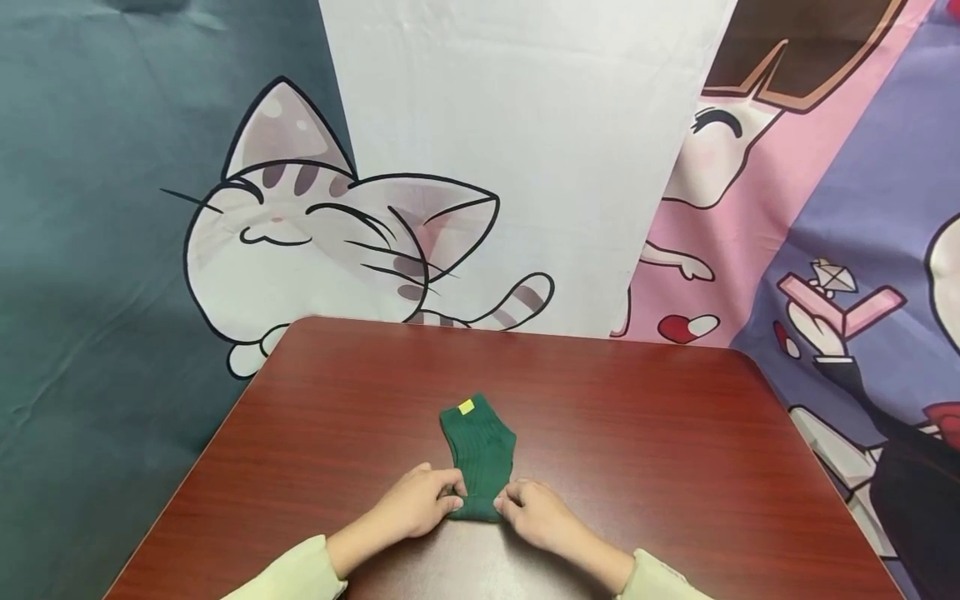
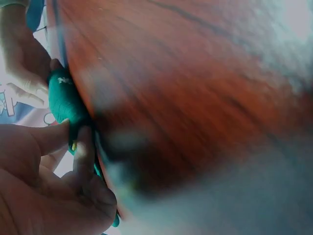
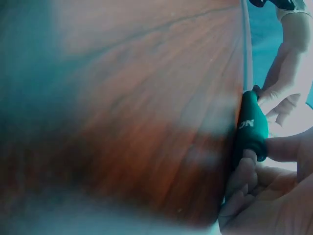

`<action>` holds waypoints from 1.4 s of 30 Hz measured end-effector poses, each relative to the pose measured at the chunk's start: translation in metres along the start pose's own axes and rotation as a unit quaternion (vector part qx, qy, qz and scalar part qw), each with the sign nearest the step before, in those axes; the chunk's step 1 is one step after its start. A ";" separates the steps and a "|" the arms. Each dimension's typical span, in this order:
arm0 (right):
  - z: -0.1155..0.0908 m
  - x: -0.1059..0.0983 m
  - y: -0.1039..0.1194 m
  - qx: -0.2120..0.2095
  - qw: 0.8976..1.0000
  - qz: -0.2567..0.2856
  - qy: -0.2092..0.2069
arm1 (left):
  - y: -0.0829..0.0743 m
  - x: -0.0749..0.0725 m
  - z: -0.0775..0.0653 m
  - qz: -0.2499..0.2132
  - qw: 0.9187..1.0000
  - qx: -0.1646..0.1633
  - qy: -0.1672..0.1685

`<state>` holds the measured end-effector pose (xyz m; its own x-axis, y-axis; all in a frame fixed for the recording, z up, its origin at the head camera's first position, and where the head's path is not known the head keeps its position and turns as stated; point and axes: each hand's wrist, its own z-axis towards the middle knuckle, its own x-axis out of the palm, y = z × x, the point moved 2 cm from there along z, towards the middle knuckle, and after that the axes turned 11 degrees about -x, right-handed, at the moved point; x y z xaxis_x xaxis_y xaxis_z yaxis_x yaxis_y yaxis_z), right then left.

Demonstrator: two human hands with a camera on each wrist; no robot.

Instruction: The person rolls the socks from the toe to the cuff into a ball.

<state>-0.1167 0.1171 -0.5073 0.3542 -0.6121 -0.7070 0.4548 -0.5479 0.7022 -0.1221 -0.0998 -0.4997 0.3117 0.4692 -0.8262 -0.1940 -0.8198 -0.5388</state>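
Observation:
A dark green ribbed sock [image 1: 483,450] lies on the table with a small yellow patch at its far end. Its near end is turned over into a thick fold. My left hand [image 1: 426,502] pinches the left end of that fold between thumb and fingers, while the right hand [image 1: 538,514] pinches the opposite end. From the left wrist, the folded roll of the sock [image 2: 66,100] shows pale lettering and a bit of yellow at the pinched end. In the right wrist view, light letters also mark the roll of the sock [image 3: 253,127].
The reddish-brown wooden table [image 1: 637,433] has rounded far corners. Behind it hangs a cloth backdrop [image 1: 525,108] printed with a cartoon cat and figures. Pale yellow-green sleeves [image 1: 300,571] cover both forearms.

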 end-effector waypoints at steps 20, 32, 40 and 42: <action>-0.008 0.001 -0.001 -0.055 0.998 0.012 -0.019 | -0.001 -0.002 -0.003 0.057 0.995 0.067 -0.048; -0.009 0.003 -0.005 -0.037 0.999 0.023 -0.021 | 0.001 0.001 -0.011 0.151 0.967 0.164 -0.126; -0.009 0.004 0.000 -0.025 1.000 0.010 -0.005 | 0.003 0.003 -0.017 0.157 0.959 0.207 -0.112; -0.009 0.005 0.000 -0.024 1.000 0.004 -0.006 | 0.003 0.004 -0.017 0.158 0.960 0.204 -0.109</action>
<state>-0.1079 0.1190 -0.5111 0.3475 -0.6235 -0.7003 0.4911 -0.5152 0.7024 -0.1057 -0.1060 -0.5014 -0.0170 0.3125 -0.9498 -0.6094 -0.7563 -0.2379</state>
